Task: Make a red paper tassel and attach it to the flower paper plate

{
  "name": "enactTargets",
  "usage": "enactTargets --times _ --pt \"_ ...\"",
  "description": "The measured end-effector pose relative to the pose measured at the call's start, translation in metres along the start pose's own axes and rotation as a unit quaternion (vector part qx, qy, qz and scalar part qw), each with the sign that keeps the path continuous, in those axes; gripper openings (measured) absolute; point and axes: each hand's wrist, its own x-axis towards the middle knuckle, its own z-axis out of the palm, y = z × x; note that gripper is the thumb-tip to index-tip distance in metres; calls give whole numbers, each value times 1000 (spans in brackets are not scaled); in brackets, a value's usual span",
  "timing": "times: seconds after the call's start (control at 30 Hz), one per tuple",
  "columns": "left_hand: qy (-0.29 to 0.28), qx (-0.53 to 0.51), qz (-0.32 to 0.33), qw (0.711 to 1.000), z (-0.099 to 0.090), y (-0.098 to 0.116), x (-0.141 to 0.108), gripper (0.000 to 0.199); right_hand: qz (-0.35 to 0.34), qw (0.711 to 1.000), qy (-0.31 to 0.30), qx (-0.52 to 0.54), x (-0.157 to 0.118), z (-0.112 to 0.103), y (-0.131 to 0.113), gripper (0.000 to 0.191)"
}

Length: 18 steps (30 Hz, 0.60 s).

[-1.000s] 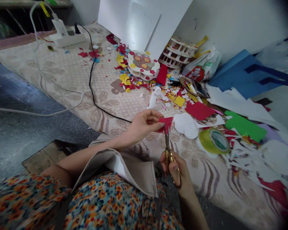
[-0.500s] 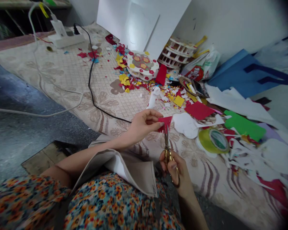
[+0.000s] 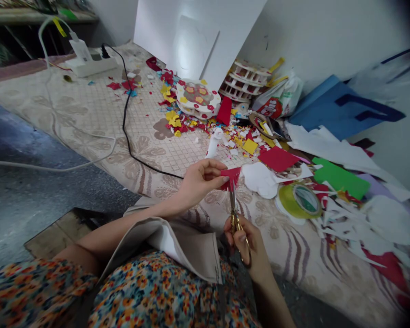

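Note:
My left hand (image 3: 202, 180) pinches a small red paper piece (image 3: 233, 176) between thumb and fingers. The lower edge of this paper is cut into a fine fringe. Below it, my right hand (image 3: 246, 239) is wrapped round the handles of gold-handled scissors (image 3: 235, 217). Their blades point up and meet the fringed edge. Just behind the paper stands a white glue gun (image 3: 213, 143), and a white scalloped paper shape (image 3: 260, 180) lies to the right.
A round decorated white piece (image 3: 198, 98) sits among colourful scraps. A yellow tape roll (image 3: 299, 200), red sheet (image 3: 278, 158), green sheet (image 3: 341, 178) and blue bag (image 3: 345, 107) are on the right. A black cord (image 3: 125, 114) and power strip (image 3: 94, 66) lie on the left.
The whole view has shifted slightly, so things sit a little further left and mostly lower. Both hands keep their hold on the paper and the scissors.

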Motion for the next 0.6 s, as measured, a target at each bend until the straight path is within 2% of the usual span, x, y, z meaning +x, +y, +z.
enactTargets --times 0.6 --pt "13 31 22 999 -1 0 -1 24 4 1000 1 3 2 1 1 50"
